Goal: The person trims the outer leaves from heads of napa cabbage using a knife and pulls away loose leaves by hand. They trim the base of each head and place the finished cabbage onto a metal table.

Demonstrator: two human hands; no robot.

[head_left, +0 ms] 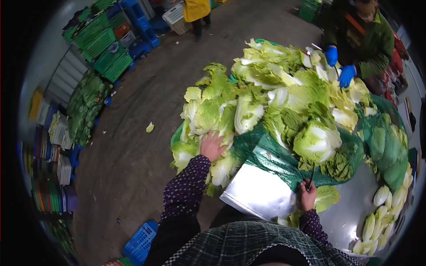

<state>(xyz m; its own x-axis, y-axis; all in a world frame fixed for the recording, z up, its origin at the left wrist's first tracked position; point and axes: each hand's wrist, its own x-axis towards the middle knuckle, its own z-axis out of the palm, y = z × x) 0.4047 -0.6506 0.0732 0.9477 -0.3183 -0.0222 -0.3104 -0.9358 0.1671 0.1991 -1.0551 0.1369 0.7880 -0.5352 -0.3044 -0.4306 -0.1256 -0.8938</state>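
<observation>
My left hand lies with its fingers spread on the outer leaves of a napa cabbage at the left side of a big leafy heap. My right hand is closed round the handle of a knife, whose dark blade points away from me. Just beyond the blade sits a cabbage with its pale base towards me. Green mesh netting spreads under and between the cabbages, over a shiny metal tabletop. A loose leaf rests beside my right hand.
Trimmed cabbages line the right edge, near a filled net bag. Across the table a co-worker's blue gloves are at the leaves. Crates stack at left; a blue crate sits on the floor. Someone in a yellow apron stands behind.
</observation>
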